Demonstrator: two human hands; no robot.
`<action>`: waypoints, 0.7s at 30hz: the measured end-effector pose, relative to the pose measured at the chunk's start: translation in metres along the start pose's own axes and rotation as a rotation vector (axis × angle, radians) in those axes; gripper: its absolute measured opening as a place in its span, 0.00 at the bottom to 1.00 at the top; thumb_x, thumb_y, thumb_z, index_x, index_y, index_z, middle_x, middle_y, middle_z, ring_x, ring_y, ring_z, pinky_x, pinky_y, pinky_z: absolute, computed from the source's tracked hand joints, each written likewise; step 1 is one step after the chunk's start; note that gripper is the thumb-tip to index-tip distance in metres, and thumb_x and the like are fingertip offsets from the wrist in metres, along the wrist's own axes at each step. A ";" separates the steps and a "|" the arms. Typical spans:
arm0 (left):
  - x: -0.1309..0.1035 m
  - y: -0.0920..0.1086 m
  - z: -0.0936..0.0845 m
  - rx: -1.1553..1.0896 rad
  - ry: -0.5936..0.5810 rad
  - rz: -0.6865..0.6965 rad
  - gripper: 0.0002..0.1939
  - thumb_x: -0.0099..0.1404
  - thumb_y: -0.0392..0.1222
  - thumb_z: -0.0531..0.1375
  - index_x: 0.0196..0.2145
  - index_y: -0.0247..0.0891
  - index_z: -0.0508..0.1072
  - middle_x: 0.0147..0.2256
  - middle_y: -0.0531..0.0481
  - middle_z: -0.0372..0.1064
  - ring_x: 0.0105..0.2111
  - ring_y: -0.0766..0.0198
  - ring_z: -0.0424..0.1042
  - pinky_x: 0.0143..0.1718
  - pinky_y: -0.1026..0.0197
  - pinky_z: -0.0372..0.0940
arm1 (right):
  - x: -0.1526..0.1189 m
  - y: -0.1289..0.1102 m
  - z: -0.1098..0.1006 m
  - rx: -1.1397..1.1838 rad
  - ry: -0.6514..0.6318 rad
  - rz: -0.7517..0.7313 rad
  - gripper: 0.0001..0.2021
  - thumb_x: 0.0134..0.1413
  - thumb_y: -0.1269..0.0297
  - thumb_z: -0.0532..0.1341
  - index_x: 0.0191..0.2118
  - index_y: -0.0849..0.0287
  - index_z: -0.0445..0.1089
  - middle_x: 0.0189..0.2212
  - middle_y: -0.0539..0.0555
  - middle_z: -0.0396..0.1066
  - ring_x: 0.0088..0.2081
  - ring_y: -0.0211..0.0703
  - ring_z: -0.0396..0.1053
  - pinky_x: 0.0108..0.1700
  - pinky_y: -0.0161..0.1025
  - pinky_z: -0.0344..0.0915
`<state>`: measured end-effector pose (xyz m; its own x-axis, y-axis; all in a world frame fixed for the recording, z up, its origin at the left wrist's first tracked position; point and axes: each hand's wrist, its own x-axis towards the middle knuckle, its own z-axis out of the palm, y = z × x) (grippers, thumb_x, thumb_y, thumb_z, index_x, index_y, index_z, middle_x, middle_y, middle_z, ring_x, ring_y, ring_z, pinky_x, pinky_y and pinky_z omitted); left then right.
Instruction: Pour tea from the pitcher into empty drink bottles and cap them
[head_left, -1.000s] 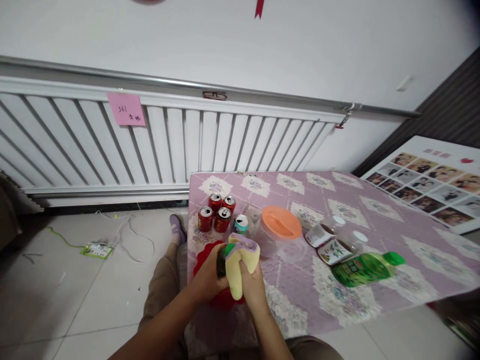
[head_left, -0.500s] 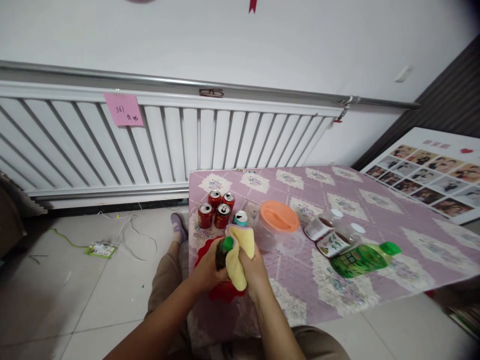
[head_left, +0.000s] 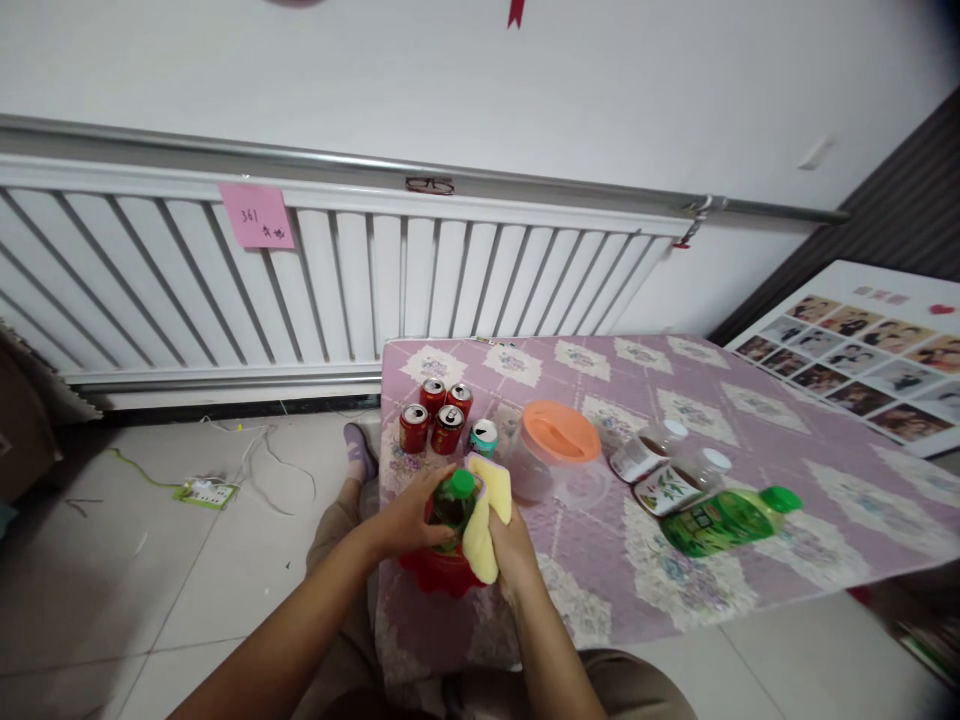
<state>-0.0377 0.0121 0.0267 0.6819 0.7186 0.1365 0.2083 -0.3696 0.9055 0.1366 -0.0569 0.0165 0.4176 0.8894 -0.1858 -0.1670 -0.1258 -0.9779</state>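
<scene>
My left hand (head_left: pixel 409 518) curls around the side of a dark green bottle with a green cap (head_left: pixel 452 500). The bottle stands over a red tray with a scalloped rim (head_left: pixel 442 580); its base is hidden. In my right hand (head_left: pixel 514 548) is a yellow cloth (head_left: pixel 487 515), its folded end beside the bottle's right side. Just beyond the hands are several opened red cans (head_left: pixel 448 430) and one teal can (head_left: pixel 484 438). Right of the cloth stands a clear plastic jug with an orange lid (head_left: pixel 561 432).
Two dark-liquid bottles with white caps (head_left: pixel 667 487) and a green detergent bottle (head_left: pixel 720 522) lie at the right on the flowered tablecloth (head_left: pixel 600 570). A white radiator (head_left: pixel 420 270) runs behind the table. A power strip (head_left: pixel 206 493) with cables lies on the floor.
My left hand has loosened and shifted on the bottle, showing more of it. The bottle stands lower over the red tray, and the cloth has moved slightly right, away from its cap.
</scene>
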 end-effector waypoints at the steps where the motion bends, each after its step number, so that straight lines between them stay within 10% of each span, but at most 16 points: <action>1: 0.001 0.000 -0.003 0.020 -0.019 -0.010 0.48 0.51 0.35 0.67 0.67 0.40 0.53 0.66 0.40 0.52 0.66 0.46 0.53 0.68 0.44 0.48 | -0.002 0.000 -0.001 0.002 0.022 0.010 0.30 0.44 0.46 0.67 0.52 0.56 0.70 0.44 0.55 0.79 0.44 0.54 0.76 0.42 0.45 0.73; 12: 0.000 0.008 0.012 -0.017 0.090 -0.014 0.48 0.51 0.37 0.70 0.66 0.41 0.54 0.64 0.38 0.57 0.63 0.44 0.58 0.66 0.42 0.52 | 0.011 -0.032 0.012 -0.041 -0.015 -0.030 0.25 0.46 0.52 0.66 0.50 0.57 0.71 0.40 0.55 0.79 0.41 0.52 0.75 0.44 0.45 0.71; 21: 0.002 0.012 -0.014 -0.139 -0.118 -0.118 0.55 0.48 0.33 0.68 0.69 0.41 0.45 0.66 0.38 0.54 0.64 0.46 0.58 0.66 0.43 0.53 | 0.001 -0.012 0.001 -0.064 -0.046 0.040 0.25 0.43 0.51 0.67 0.47 0.58 0.72 0.37 0.56 0.80 0.36 0.53 0.76 0.36 0.44 0.71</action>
<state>-0.0434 0.0176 0.0440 0.7372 0.6755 -0.0147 0.1988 -0.1962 0.9602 0.1385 -0.0539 0.0277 0.3705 0.9021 -0.2215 -0.1251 -0.1878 -0.9742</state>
